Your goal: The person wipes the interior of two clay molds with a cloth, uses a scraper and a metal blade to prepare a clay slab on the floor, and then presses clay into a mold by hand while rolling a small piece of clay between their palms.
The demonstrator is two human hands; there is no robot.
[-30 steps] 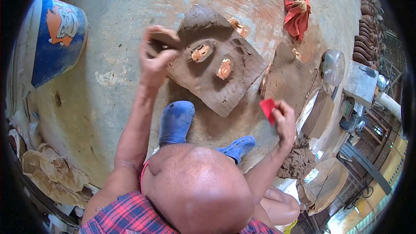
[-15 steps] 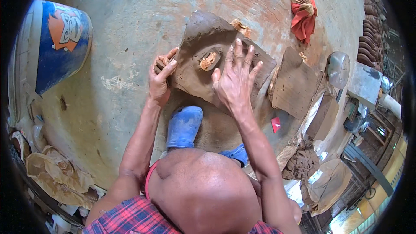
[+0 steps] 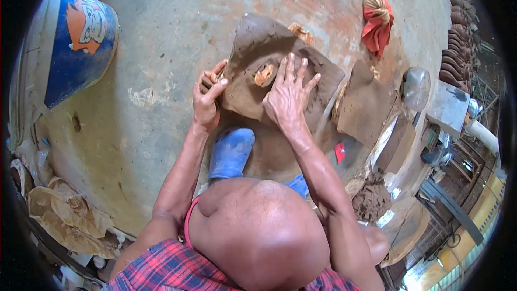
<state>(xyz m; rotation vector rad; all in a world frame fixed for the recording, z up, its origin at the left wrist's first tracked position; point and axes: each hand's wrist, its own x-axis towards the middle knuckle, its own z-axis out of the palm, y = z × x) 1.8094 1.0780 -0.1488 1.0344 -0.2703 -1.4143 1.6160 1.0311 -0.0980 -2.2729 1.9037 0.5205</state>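
Observation:
A sheet of wet brown clay [image 3: 247, 99] is draped over a form in front of me, with orange-brown crumpled material [image 3: 264, 75] showing through an opening in its middle. My left hand [image 3: 207, 97] pinches the sheet's left edge between thumb and fingers. Lying flat on the clay just right of the opening, my right hand [image 3: 289, 89] has its fingers spread and holds nothing. More crumpled material [image 3: 300, 32] sticks out at the far edge. To the right stands a second clay-covered piece [image 3: 363, 105].
A blue bucket [image 3: 81, 48] lies at the far left. A red and tan cloth bundle [image 3: 377, 21] sits far right, near a metal bowl [image 3: 416, 89]. Crumpled brown paper [image 3: 64, 215] lies low left, and a clay lump [image 3: 371, 199] low right. My blue clog [image 3: 231, 153] is below the clay.
My right hand has slid slightly left and nearer to me over the clay, its fingers drawing a little closer together. My left hand keeps hold of the left edge.

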